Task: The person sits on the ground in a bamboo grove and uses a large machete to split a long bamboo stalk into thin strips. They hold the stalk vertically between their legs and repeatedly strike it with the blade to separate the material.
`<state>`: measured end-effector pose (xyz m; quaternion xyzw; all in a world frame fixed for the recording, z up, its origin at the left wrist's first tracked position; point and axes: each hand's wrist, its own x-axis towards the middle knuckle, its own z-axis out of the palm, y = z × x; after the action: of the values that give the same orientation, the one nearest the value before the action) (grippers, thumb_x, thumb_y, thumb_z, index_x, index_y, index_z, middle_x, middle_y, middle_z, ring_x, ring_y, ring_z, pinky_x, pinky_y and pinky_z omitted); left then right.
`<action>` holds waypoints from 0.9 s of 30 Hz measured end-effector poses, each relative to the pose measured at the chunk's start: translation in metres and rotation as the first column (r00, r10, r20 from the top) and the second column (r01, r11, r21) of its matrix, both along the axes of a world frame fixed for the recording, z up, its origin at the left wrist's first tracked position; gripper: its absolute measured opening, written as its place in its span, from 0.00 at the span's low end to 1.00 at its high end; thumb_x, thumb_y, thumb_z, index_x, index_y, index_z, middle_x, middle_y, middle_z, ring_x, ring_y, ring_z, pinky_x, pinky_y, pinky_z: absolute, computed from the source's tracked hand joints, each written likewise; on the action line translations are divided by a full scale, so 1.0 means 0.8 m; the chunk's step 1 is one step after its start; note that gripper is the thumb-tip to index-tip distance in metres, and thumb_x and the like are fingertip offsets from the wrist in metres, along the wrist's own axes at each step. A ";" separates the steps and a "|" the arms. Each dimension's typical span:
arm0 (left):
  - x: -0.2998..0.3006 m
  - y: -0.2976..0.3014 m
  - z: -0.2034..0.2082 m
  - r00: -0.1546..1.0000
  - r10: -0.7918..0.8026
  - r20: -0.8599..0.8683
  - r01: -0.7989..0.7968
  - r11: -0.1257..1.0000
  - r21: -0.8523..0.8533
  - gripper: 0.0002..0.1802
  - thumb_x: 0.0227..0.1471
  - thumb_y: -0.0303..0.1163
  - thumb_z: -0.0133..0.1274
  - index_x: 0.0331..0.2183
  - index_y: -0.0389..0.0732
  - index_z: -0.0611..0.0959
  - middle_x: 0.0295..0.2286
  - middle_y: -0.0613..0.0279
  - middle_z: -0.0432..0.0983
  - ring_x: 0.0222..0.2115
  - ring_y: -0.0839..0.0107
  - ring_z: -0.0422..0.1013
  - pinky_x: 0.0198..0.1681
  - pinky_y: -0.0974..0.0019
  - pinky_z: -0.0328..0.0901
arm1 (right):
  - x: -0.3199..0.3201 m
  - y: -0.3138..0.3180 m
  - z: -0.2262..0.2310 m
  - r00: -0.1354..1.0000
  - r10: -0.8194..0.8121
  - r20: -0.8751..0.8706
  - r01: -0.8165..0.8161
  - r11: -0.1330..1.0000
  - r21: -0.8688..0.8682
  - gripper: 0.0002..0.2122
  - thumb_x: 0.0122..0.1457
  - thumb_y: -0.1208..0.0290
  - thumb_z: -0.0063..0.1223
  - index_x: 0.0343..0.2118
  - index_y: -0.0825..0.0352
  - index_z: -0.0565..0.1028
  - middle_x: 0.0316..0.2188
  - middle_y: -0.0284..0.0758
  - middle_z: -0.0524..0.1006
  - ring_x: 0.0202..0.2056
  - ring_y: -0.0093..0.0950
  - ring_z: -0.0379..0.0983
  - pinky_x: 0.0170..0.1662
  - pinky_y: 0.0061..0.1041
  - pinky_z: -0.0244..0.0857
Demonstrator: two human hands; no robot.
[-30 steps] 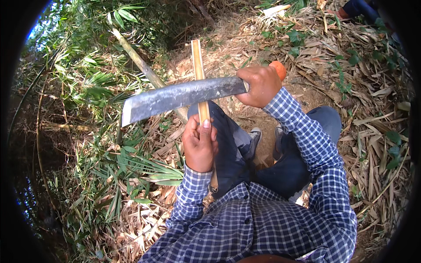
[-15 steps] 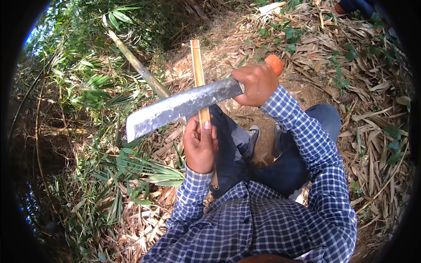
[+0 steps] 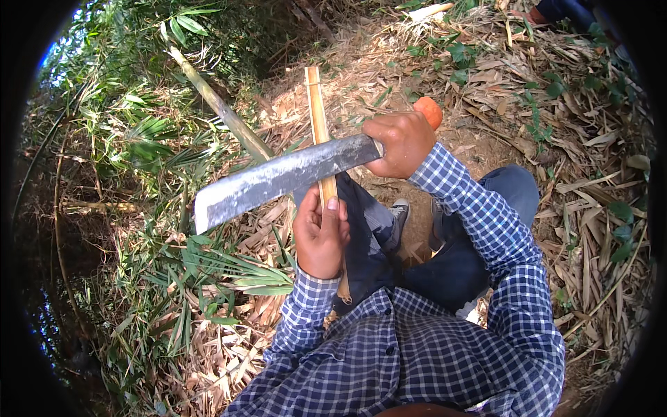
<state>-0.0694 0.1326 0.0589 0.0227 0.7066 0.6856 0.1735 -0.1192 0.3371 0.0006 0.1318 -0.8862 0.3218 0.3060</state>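
My left hand is closed round a split bamboo strip, thumb pressed along its face. The strip runs away from me with its pale inner side up, and its lower end shows below my wrist. A machete with a worn, broad grey blade lies across the strip just above my left fingers, its squared tip pointing left. My right hand is wrapped round the machete's handle, and the orange handle end sticks out past my fist. Part of the strip is hidden under the blade.
A bamboo pole slants through the greenery on the left. Green palm leaves lie beside my left forearm. Dry leaves litter the ground. A person's dark-clothed leg shows at the far right. My bent knees are beneath my hands.
The machete and my right hand have shifted slightly left and nearer to me along the strip. My left hand and the strip have moved slightly nearer and to the right.
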 end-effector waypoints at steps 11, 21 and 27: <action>0.006 0.000 0.000 0.998 -0.039 0.040 0.038 0.999 0.020 0.21 0.63 0.31 0.44 0.56 0.35 0.68 0.21 0.71 0.65 0.13 0.87 0.54 0.14 0.81 0.50 | -0.005 0.011 -0.003 0.998 -0.055 0.000 0.055 0.998 0.015 0.11 0.42 0.64 0.61 0.18 0.64 0.71 0.16 0.38 0.73 0.19 0.40 0.73 0.22 0.38 0.64; -0.011 -0.002 -0.006 0.990 0.005 0.142 -0.017 0.996 0.087 0.18 0.65 0.34 0.41 0.51 0.34 0.71 0.21 0.68 0.66 0.11 0.84 0.55 0.12 0.79 0.51 | 0.007 -0.008 0.005 0.997 0.020 0.072 -0.022 0.999 0.033 0.13 0.40 0.57 0.63 0.20 0.61 0.75 0.17 0.35 0.76 0.21 0.40 0.75 0.25 0.40 0.69; -0.016 0.000 0.000 0.988 -0.031 0.149 0.010 0.990 0.140 0.14 0.65 0.35 0.40 0.43 0.35 0.72 0.21 0.67 0.64 0.10 0.83 0.54 0.11 0.78 0.50 | 0.001 -0.005 -0.003 0.999 0.008 0.035 -0.008 1.000 0.002 0.11 0.39 0.63 0.61 0.19 0.63 0.72 0.16 0.36 0.74 0.21 0.38 0.74 0.23 0.39 0.66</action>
<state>-0.0820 0.1323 0.0588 -0.0097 0.6418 0.7310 0.2315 -0.1185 0.3329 -0.0014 0.1300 -0.8912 0.3245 0.2892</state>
